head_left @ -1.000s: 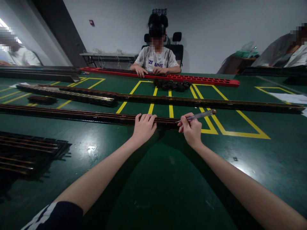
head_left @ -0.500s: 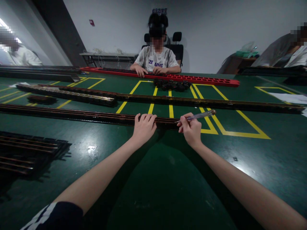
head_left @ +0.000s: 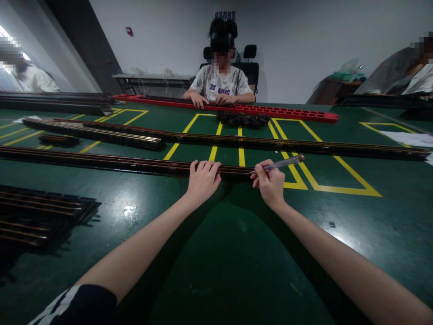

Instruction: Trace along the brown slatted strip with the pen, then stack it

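A long dark strip lies across the green table in front of me, its right end between my hands. My left hand rests on that strip near its right end, fingers together and curled over its top. My right hand is closed on a thin translucent pen-like tool. The tool's tip points left and touches the end of the strip; its far end sticks out to the right.
A second long dark strip runs across behind. Shorter dark strips lie at the left, and a stack of them sits near my left elbow. A person across the table has both hands on a red perforated rail, beside small black parts.
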{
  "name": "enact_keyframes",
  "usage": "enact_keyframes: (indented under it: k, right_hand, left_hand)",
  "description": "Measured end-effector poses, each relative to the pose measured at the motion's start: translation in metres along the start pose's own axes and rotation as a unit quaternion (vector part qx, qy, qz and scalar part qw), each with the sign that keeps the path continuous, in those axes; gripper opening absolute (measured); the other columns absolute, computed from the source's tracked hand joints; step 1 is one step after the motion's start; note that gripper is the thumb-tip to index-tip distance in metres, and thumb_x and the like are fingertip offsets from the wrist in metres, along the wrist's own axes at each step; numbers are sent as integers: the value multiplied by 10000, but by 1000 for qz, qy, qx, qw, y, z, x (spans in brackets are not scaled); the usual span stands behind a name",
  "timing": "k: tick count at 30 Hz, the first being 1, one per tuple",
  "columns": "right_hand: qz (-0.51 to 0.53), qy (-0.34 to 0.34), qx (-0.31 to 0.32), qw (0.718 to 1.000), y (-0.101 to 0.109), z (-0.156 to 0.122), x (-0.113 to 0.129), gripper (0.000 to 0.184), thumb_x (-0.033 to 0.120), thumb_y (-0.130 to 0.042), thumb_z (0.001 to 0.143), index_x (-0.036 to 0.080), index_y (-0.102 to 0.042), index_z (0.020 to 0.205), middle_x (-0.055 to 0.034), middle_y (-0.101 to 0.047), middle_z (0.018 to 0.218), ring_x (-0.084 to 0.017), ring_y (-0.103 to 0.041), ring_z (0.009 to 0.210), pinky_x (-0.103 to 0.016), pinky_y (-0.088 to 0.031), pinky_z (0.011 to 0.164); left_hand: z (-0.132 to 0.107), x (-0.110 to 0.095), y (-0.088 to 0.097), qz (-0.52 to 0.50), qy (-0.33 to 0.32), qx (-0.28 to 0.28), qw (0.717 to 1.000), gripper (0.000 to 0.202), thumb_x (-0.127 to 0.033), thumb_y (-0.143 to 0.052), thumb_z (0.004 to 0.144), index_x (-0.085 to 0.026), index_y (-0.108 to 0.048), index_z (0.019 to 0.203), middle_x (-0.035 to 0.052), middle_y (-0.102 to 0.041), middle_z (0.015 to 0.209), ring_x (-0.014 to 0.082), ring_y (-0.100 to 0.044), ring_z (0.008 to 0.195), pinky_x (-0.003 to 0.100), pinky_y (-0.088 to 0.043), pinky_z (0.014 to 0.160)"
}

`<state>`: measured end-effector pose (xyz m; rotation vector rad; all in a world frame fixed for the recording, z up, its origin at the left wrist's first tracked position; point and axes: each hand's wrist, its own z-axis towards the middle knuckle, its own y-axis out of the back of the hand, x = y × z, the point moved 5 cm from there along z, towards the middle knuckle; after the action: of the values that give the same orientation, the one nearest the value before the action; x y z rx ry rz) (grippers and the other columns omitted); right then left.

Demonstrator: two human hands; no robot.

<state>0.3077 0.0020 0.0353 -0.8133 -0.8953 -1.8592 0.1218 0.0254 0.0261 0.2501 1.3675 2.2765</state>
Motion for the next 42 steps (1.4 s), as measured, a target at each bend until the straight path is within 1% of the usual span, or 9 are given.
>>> enact_keyframes:
  k: [3,6,15,23,30,36,42]
  right_hand:
    - [-1,0,-2,1000,0,0,-1,262,392,-504,885,180,-501,730,11,-571,571,-85,-527,392,-195,-401,349]
    - [-2,-3,-3,1000,0,0,-1,266,396,-501,884,180,-499,729,13,-571,570,-83,-523,389,-194,-398,349]
    - [-9,-5,16,1000,-2,1,1,272,406,-502,882,177,-500,734,-3,-584,584,-91,-530,397,-207,-407,358]
    - [-15,1,18,1000,-3,1,0,318,468,-495,877,179,-503,745,-10,-597,594,-91,-528,397,-208,-406,355]
    - [-16,-5,35,999,-5,1,2,300,446,-510,874,174,-504,745,-24,-615,620,-96,-538,406,-215,-413,370]
    - [-23,-7,25,999,-5,1,2,304,450,-501,876,177,-496,742,-21,-619,610,-91,-524,385,-211,-397,363]
    - [-26,-4,21,999,-4,1,1,319,467,-495,877,178,-499,743,-21,-618,612,-92,-531,392,-210,-408,363]
  left_hand:
    - [0,0,0,0,1,-8,1000,319,-247,-398,904,-192,-583,1158,81,-632,1151,237,-530,1111,481,-279,1046]
    - [0,0,0,2,1,-12,1000,321,-246,-389,908,-190,-585,1157,84,-633,1152,237,-531,1108,482,-279,1044]
    - [0,-2,2,10,-2,-4,1000,331,-243,-368,918,-190,-581,1166,89,-625,1171,248,-521,1123,491,-285,1039]
    - [0,1,1,7,15,-11,1000,365,-160,-365,887,-194,-577,1182,86,-611,1201,245,-515,1139,489,-280,1050]
    - [-1,0,3,15,17,-9,1000,386,-127,-358,870,-185,-570,1188,85,-606,1212,245,-509,1146,487,-277,1048]
    - [0,0,5,18,26,-6,999,411,-93,-360,845,-210,-578,1173,77,-612,1209,249,-511,1145,491,-284,1038]
    - [0,1,5,18,38,-10,999,416,-87,-361,838,-219,-578,1167,73,-613,1202,261,-505,1142,514,-283,1030]
